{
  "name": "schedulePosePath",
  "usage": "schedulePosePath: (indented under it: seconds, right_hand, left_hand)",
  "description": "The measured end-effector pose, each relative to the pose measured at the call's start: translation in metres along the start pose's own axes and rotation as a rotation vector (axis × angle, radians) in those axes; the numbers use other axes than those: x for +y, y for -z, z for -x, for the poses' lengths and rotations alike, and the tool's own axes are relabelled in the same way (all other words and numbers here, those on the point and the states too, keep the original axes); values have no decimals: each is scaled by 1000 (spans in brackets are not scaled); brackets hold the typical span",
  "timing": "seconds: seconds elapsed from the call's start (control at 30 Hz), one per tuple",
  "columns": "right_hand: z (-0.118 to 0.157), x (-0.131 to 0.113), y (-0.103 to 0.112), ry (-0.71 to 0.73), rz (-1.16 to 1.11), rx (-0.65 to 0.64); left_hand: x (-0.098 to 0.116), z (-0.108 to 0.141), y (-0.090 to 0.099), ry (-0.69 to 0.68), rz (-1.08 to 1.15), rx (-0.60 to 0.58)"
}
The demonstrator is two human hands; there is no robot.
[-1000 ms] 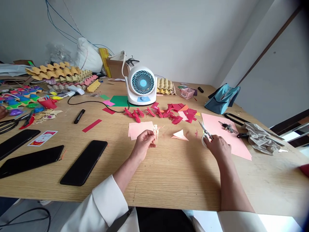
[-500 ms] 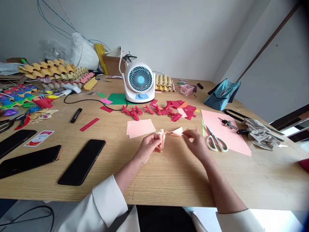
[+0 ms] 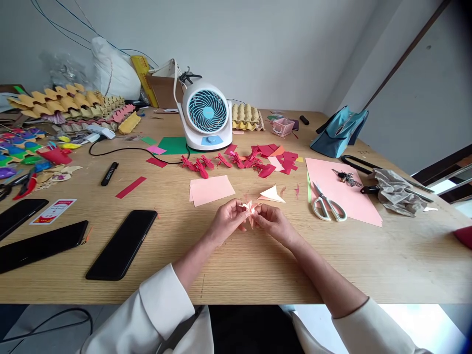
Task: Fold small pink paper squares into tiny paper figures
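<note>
A small folded piece of pale pink paper (image 3: 250, 208) with several points is held up between my two hands, just above the wooden table. My left hand (image 3: 229, 218) pinches its left side, fingers closed. On its right side, the fingers of my right hand (image 3: 272, 221) are closed on the same piece. Just beyond my right hand lies a pale folded paper triangle (image 3: 272, 193). Flat pink paper rectangles (image 3: 212, 191) rest on the table past my left hand. Farther back is a row of folded red paper pieces (image 3: 223, 160).
White-handled scissors (image 3: 329, 207) and keys (image 3: 346, 178) lie on large pink sheets (image 3: 320, 172) at the right. Black phones (image 3: 122, 245) are at the left. A white fan (image 3: 207, 114) stands at the back, near egg trays (image 3: 248, 117) and a blue bag (image 3: 338, 133).
My right hand has moved left from the folded paper triangle, which now lies free on the table, and has taken hold of the folded pink paper. The view has shifted slightly.
</note>
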State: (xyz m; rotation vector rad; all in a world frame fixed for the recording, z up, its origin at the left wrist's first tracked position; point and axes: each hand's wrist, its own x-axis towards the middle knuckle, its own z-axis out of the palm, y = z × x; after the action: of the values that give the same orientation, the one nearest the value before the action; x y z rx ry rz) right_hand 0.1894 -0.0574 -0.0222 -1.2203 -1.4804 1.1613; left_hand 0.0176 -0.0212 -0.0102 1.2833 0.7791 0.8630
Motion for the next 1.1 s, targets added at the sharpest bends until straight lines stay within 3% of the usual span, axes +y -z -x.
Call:
schedulePosePath:
  seconds: [0.13, 0.27, 0.4, 0.5, 0.67, 0.8, 1.1]
  right_hand:
    - [4, -5, 0, -4, 84, -35]
    - [6, -7, 0, -19, 136, -56]
    - [5, -1, -1, 23, 7, -39]
    - [5, 0, -2, 115, -30, 13]
    - [9, -5, -5, 370, 329, 121]
    - [10, -3, -3, 550, 497, 122]
    - [11, 0, 0, 684, 572, 146]
  left_hand:
    - [1, -1, 3, 23, 6, 25]
    - [-3, -2, 4, 22, -14, -40]
    - [-6, -3, 6, 27, -4, -20]
    - [-5, -3, 6, 56, 45, 9]
    - [-1, -1, 5, 115, 134, 3]
    - [-2, 0, 3, 139, 182, -15]
    - [-8, 1, 4, 123, 174, -42]
